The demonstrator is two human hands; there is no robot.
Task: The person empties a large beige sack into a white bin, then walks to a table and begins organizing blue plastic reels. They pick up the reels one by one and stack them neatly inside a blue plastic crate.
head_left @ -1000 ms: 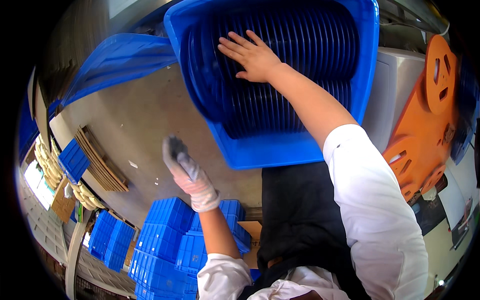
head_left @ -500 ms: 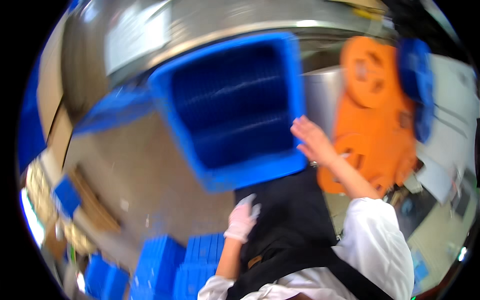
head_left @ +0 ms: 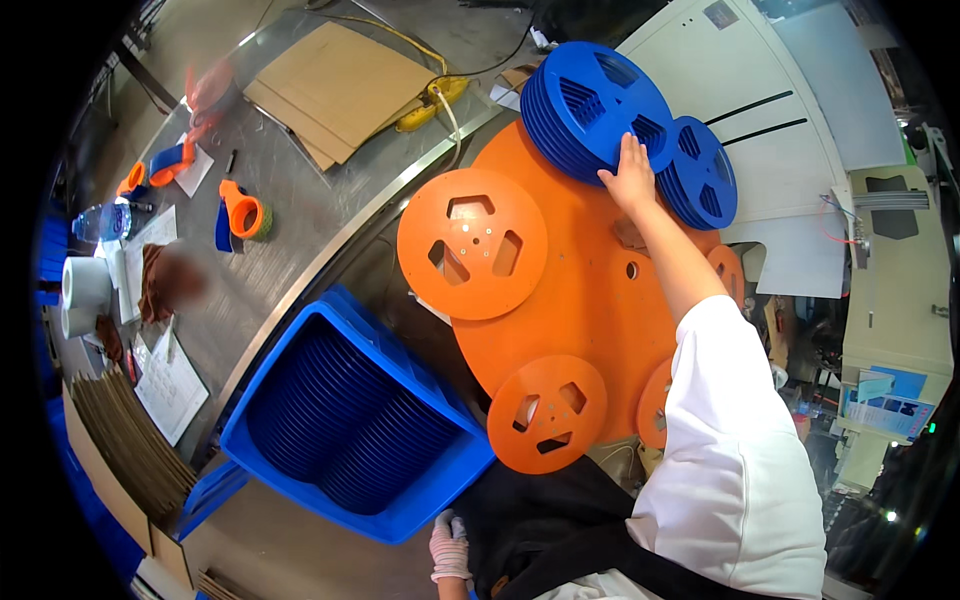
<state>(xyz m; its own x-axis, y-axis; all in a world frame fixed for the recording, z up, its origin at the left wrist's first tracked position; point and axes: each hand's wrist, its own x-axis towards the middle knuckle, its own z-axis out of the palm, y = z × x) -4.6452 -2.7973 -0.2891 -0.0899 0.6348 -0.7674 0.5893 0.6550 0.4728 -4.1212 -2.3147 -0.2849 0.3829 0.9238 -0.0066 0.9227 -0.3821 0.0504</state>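
My bare right hand (head_left: 632, 178) reaches out with its fingers stretched, at the near edge of a stack of blue reels (head_left: 598, 110) with cut-out windows; it looks to touch the top reel. A second stack of blue reels (head_left: 697, 172) stands right beside it. Both rest on a large orange turntable (head_left: 580, 270) carrying round orange discs (head_left: 472, 243). My left hand (head_left: 449, 546), in a striped white glove with grey fingertips, hangs by my black apron, fingers loosely extended and holding nothing visible. Close to it is a blue bin (head_left: 375, 520) filled with rows of dark blue reels (head_left: 345, 415).
A metal table (head_left: 300, 215) runs along the left with cardboard sheets (head_left: 340, 85), an orange tape dispenser (head_left: 243, 213), papers, white rolls (head_left: 86, 285) and a water bottle (head_left: 100, 222). A pale machine cabinet (head_left: 740, 90) stands behind the reel stacks. Folded cardboard (head_left: 130, 450) stands at the lower left.
My view has swung right, so the bin now sits lower left and the turntable is central. My right hand has moved from beside the bin to the blue reel stack.
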